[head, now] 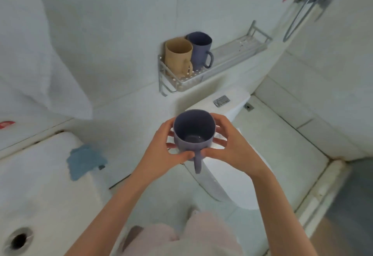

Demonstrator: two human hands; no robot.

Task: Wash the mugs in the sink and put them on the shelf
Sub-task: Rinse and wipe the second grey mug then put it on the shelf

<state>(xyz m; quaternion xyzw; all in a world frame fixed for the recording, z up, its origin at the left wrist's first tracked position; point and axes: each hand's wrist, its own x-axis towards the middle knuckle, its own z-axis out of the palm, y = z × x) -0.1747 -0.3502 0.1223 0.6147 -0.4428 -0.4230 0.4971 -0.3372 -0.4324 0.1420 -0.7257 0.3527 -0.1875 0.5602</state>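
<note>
Far left, low: the sink (40, 191), white, drain hole at its near corner, a blue cloth (84, 161) lying on its rim. A red sticker (7, 124) sits on the wall ledge above; any writing on it is too blurred to read.

Centre: the left hand (161, 150) and right hand (232, 146) cup a purple mug (193, 134) between them, upright, mouth open to the camera, handle pointing back toward the person. Grip state: both hands are closed around the mug wall, fingers spread on either side, thumbs meeting near the handle root. The mug is held in the air, clear of the sink and below the shelf.

Upper centre to right: the metal wall shelf (232, 54) carries a tan mug (177, 56) and a dark blue mug (199, 47), upright and touching, at its left end. The right stretch is bare.

Assessment: the step in hand appears to be shelving the third mug. Recommended: keep it level, lift it over the front rail, set it down just right of the dark blue mug with the handle turned outward, and let go only once the base sits flat.

No brand or legible marking on any mug
</note>
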